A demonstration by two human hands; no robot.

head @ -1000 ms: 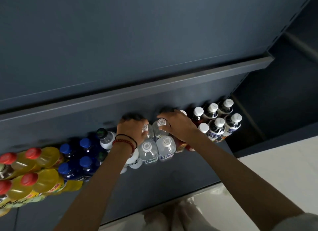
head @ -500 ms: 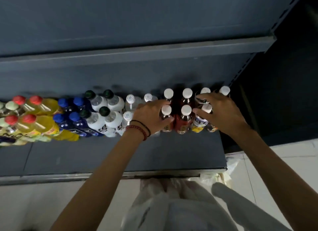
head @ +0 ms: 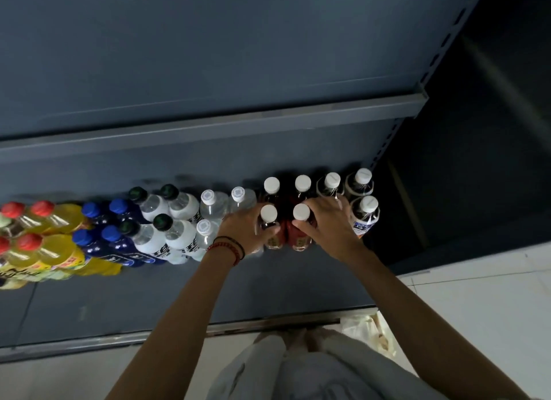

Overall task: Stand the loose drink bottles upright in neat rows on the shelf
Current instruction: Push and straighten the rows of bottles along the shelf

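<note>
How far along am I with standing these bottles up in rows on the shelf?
Mostly done: yellow bottles, blue bottles, white bottles and clear bottles stand upright in two rows on the shelf. In hand: your left hand grips the left front red bottle, your right hand the right front red bottle. Left: no bottle in view lies loose; the bag hides its contents.
</note>
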